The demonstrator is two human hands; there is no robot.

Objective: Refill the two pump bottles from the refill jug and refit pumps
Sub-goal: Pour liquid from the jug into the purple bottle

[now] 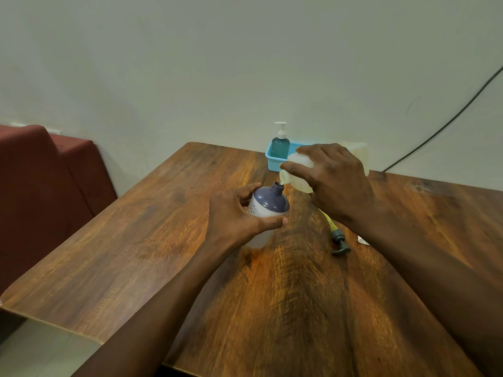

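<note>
My left hand (239, 216) grips a white pump bottle (268, 205) with a purple shoulder and an open neck, standing on the wooden table (136, 240). My right hand (334, 180) holds a translucent whitish refill jug (296, 172) tipped to the left, its spout just above the bottle's neck. A thin stream seems to run into the neck. A grey pump (337, 238) with a yellowish tube lies on the table right of the bottle. A teal pump bottle (280, 145) with a white pump fitted stands in a blue basket (273, 163) at the back.
A pale container (362, 153) sits behind my right hand by the wall. A small white object (363, 240) peeks out beside my right forearm. A dark red sofa (46, 186) stands left of the table. A black cable (449, 121) runs down the wall at right.
</note>
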